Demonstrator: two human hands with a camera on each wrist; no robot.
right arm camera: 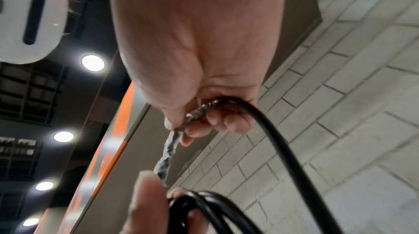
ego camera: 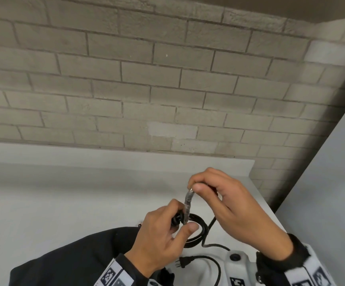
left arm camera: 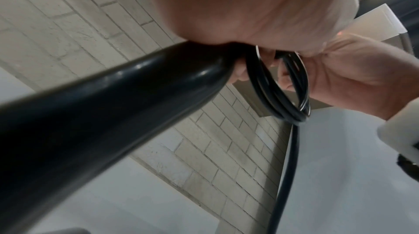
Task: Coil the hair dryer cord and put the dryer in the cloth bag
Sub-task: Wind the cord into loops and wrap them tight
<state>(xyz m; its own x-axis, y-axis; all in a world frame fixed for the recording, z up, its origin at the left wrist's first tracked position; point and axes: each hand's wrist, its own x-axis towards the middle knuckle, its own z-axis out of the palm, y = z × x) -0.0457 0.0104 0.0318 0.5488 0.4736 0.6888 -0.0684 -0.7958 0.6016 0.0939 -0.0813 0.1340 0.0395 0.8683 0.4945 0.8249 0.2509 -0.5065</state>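
Over the white table [ego camera: 64, 193] my left hand [ego camera: 183, 218] grips a small coil of black cord [ego camera: 200, 226], thumb pressed against its loops. A grey twisted tie [ego camera: 188, 203] rises from the coil, and my right hand [ego camera: 194, 185] pinches its top end between thumb and forefinger. In the right wrist view a black strand runs out of those fingers beside the tie [right arm camera: 170, 146]. The loose plug [ego camera: 183, 263] lies on the table near me. Black cloth, apparently the bag [ego camera: 74, 256], lies at lower left. A thick glossy black shape [left arm camera: 113, 103] meets my left palm; I cannot tell whether it is the dryer.
A grey brick wall [ego camera: 147, 79] stands right behind the table. The table's right edge [ego camera: 270, 203] runs diagonally, with grey floor beyond it. White wrist-camera mounts [ego camera: 235, 263] sit at the bottom of the head view.
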